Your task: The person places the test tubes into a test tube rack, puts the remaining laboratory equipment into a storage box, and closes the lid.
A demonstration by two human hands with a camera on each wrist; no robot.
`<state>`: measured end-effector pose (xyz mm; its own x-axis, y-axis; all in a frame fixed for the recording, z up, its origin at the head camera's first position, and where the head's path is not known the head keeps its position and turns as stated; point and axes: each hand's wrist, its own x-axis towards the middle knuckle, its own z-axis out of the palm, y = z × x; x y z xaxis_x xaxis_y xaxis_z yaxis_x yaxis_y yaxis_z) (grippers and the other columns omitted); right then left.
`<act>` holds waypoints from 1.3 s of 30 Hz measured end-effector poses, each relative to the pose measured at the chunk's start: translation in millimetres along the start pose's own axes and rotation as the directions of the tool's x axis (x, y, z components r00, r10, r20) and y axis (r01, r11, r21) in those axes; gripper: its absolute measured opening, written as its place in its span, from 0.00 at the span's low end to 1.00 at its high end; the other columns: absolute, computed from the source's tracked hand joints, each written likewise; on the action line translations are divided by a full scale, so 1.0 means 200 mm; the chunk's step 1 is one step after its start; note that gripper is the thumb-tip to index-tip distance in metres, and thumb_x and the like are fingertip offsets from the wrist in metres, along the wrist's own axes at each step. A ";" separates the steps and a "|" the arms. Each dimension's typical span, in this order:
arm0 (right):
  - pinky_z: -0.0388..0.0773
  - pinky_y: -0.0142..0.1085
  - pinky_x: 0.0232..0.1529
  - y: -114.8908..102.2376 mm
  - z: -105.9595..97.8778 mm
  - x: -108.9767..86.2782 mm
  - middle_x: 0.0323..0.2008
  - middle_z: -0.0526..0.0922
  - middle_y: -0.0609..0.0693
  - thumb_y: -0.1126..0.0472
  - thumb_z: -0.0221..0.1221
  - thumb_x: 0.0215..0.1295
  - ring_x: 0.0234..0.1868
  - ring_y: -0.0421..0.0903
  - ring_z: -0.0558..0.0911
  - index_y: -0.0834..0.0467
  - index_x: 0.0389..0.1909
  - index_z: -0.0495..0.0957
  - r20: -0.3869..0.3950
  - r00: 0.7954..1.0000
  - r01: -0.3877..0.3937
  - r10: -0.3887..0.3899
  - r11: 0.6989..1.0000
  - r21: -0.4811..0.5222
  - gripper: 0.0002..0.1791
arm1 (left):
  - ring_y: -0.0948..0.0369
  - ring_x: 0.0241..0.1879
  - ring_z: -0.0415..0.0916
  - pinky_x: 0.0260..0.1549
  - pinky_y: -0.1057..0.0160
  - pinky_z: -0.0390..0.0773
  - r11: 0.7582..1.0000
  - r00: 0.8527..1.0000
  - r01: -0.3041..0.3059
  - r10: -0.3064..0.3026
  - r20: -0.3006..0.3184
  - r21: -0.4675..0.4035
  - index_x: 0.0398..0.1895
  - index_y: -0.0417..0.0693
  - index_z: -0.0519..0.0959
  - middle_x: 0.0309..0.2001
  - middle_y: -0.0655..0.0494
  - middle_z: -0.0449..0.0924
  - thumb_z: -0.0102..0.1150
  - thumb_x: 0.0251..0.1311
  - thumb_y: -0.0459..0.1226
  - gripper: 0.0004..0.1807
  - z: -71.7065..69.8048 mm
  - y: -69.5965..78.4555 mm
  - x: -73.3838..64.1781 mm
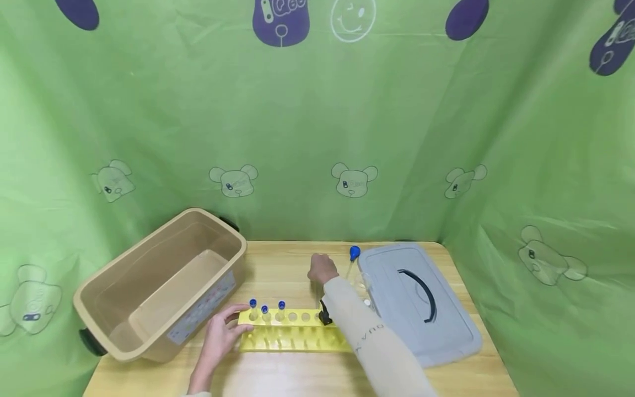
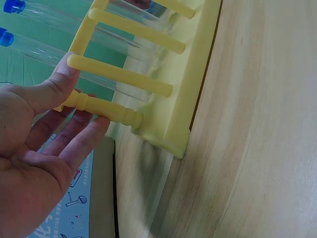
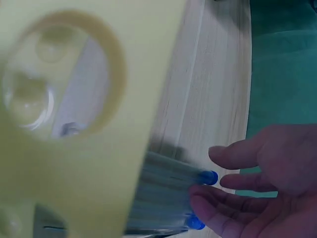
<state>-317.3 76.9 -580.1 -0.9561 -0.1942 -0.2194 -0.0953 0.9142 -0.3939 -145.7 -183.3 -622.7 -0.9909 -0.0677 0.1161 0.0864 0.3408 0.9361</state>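
A yellow test tube rack (image 1: 297, 323) stands on the table, with three blue-capped test tubes (image 1: 281, 305) upright in holes at its left end. My left hand (image 1: 220, 333) grips that end; in the left wrist view its thumb lies on the upper bar and its fingers (image 2: 86, 141) are around the end post. My right hand (image 1: 322, 268) is behind the rack. In the right wrist view, thumb and fingers are spread beside more blue-capped test tubes (image 3: 168, 191) behind the rack, fingertips close to the caps. Whether they touch, I cannot tell.
A tan bin (image 1: 114, 275) stands at the left. The grey lid (image 1: 412, 336) with a black handle lies at the right. Beside it is a dropper with a blue bulb (image 1: 354, 253). A green curtain (image 1: 297, 121) encloses the table (image 1: 292, 380).
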 end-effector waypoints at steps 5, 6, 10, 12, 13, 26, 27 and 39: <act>0.88 0.47 0.35 -0.03 0.01 0.03 0.30 0.84 0.59 0.72 0.64 0.59 0.31 0.54 0.84 0.63 0.24 0.79 -0.030 0.999 -0.023 0.020 0.996 -0.081 0.07 | 0.39 0.51 0.82 0.52 0.53 0.85 1.000 1.000 0.004 -0.004 0.001 -0.013 0.50 0.37 0.85 0.54 0.38 0.83 0.77 0.42 0.23 0.26 0.01 -0.01 0.01; 0.88 0.48 0.37 -0.03 0.02 0.04 0.32 0.85 0.60 0.72 0.64 0.58 0.33 0.56 0.85 0.63 0.25 0.80 -0.033 0.999 -0.023 0.020 0.996 -0.091 0.05 | 0.39 0.51 0.83 0.52 0.53 0.85 1.000 1.000 0.003 -0.003 -0.002 -0.012 0.49 0.38 0.85 0.54 0.38 0.84 0.77 0.42 0.23 0.26 0.00 -0.02 0.01; 0.89 0.47 0.38 -0.07 0.04 0.07 0.33 0.85 0.61 0.73 0.64 0.57 0.35 0.58 0.86 0.65 0.29 0.82 -0.052 0.999 -0.011 0.004 0.991 -0.133 0.02 | 0.38 0.51 0.82 0.52 0.53 0.85 1.000 1.000 -0.003 0.003 -0.011 -0.019 0.49 0.39 0.85 0.54 0.39 0.84 0.78 0.41 0.23 0.26 -0.01 -0.03 0.02; 0.89 0.45 0.37 -0.08 0.06 0.10 0.33 0.86 0.61 0.73 0.64 0.59 0.35 0.57 0.87 0.64 0.30 0.83 -0.040 0.999 -0.022 0.016 0.988 -0.154 0.02 | 0.38 0.51 0.82 0.52 0.53 0.85 1.000 1.000 -0.009 0.008 -0.011 -0.024 0.49 0.40 0.85 0.54 0.39 0.84 0.78 0.41 0.24 0.26 0.00 -0.03 0.02; 0.89 0.44 0.36 -0.07 0.07 0.11 0.33 0.86 0.61 0.73 0.64 0.60 0.35 0.57 0.87 0.64 0.30 0.84 -0.033 0.999 -0.030 0.025 0.987 -0.160 0.03 | 0.38 0.51 0.82 0.52 0.53 0.85 1.000 1.000 -0.011 0.011 -0.009 -0.025 0.49 0.40 0.85 0.54 0.39 0.84 0.78 0.42 0.24 0.26 0.00 -0.03 0.03; 0.88 0.50 0.38 -0.01 0.14 0.18 0.33 0.82 0.65 0.72 0.62 0.64 0.36 0.62 0.85 0.72 0.51 0.74 -0.028 0.999 -0.044 0.043 0.998 -0.044 0.16 | 0.38 0.52 0.81 0.54 0.52 0.84 0.999 1.000 -0.013 0.013 -0.005 -0.037 0.50 0.42 0.85 0.55 0.40 0.83 0.78 0.43 0.26 0.25 0.00 -0.04 0.02; 0.88 0.49 0.36 0.00 0.13 0.17 0.32 0.82 0.64 0.72 0.63 0.63 0.35 0.61 0.85 0.71 0.54 0.73 -0.038 0.999 -0.038 0.037 0.999 -0.031 0.19 | 0.38 0.52 0.81 0.54 0.52 0.84 0.999 1.000 -0.012 0.012 -0.006 -0.043 0.50 0.42 0.85 0.55 0.40 0.83 0.78 0.43 0.27 0.25 0.00 -0.04 0.02; 0.69 0.31 0.12 0.02 -0.17 -0.06 0.24 0.77 0.53 0.70 0.57 0.69 0.15 0.43 0.71 0.53 0.76 0.58 -0.235 0.970 0.126 -0.059 0.951 0.282 0.36 | 0.39 0.53 0.82 0.49 0.59 0.86 0.999 0.999 0.014 -0.015 -0.037 -0.033 0.53 0.41 0.85 0.56 0.40 0.83 0.78 0.44 0.26 0.27 -0.03 -0.03 0.00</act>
<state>-315.3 94.5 -548.1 -0.9870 -0.1593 0.0201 -0.1335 0.7446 -0.6540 -145.3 -190.9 -627.0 -0.9876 -0.1078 0.1143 0.0760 0.3092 0.9480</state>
